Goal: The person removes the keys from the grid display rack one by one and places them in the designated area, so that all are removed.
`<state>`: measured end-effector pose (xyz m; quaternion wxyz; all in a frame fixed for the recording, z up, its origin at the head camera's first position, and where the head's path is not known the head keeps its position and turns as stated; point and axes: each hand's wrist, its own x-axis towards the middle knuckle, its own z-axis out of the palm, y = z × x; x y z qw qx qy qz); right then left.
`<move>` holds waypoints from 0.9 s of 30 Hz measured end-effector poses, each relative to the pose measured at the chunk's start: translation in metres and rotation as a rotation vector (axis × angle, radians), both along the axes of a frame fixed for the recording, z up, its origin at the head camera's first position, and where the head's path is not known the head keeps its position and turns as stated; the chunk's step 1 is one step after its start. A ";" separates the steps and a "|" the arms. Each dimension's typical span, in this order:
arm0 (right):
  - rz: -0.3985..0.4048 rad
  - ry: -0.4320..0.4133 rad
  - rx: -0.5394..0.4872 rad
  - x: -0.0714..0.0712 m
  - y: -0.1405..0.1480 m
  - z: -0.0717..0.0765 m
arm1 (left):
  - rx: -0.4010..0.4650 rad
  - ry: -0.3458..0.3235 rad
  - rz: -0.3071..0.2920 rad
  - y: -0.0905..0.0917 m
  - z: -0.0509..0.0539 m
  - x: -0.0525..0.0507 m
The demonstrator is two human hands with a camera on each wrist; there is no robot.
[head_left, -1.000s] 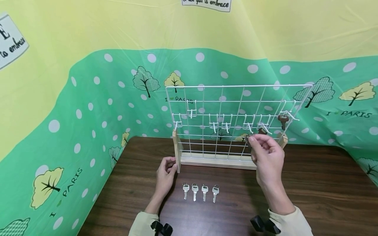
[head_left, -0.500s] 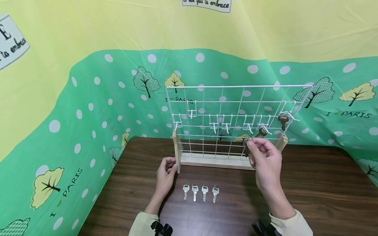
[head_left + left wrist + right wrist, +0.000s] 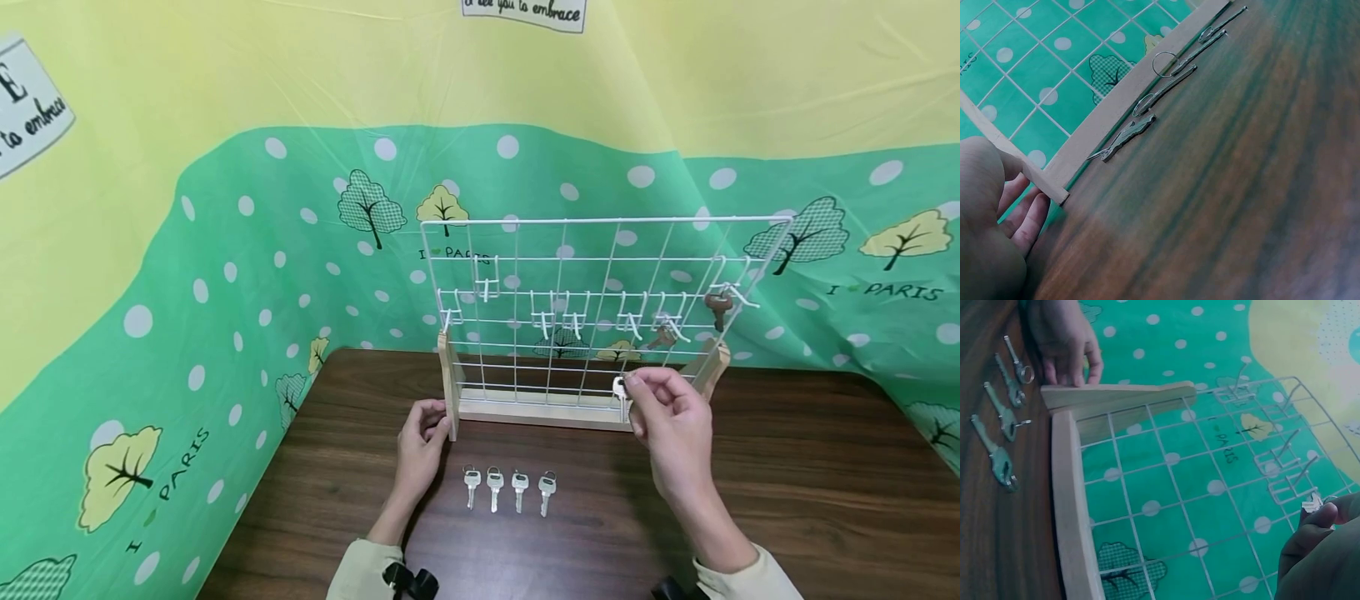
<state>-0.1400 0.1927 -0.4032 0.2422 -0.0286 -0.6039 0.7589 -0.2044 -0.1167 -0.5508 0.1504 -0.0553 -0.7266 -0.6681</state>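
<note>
Between thumb and fingertips, my right hand pinches a silver key in front of the lower right part of a white wire rack. The same key shows at the right edge of the right wrist view, its lower part hidden by fingers. My left hand grips the rack's left wooden leg, the thumb on the near side and fingers around it. On the dark wood table lie several silver keys with small rings, in a row before the rack.
White double-wire hooks hang across the rack. A key hangs on the upper right hook, and another key on a lower right hook. Green and yellow printed cloth stands behind and left of the table.
My right hand has moved down and slightly left, away from the lower right hook, with the key between its fingers. The key has turned from dark to bright. The left hand has stayed put.
</note>
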 end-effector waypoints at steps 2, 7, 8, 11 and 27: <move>0.007 -0.010 0.013 0.001 0.001 -0.003 | 0.003 -0.006 -0.001 0.000 0.000 0.000; 0.029 -0.038 0.032 0.004 0.001 -0.011 | 0.007 -0.015 -0.004 0.000 0.002 0.001; 0.034 -0.045 0.038 0.004 0.001 -0.013 | 0.006 -0.016 -0.004 0.000 0.003 0.001; 0.042 -0.066 0.063 0.006 0.002 -0.017 | 0.003 -0.015 -0.004 0.000 0.003 0.000; 0.104 -0.181 0.147 0.017 0.009 -0.052 | 0.005 -0.017 -0.003 0.000 0.001 0.000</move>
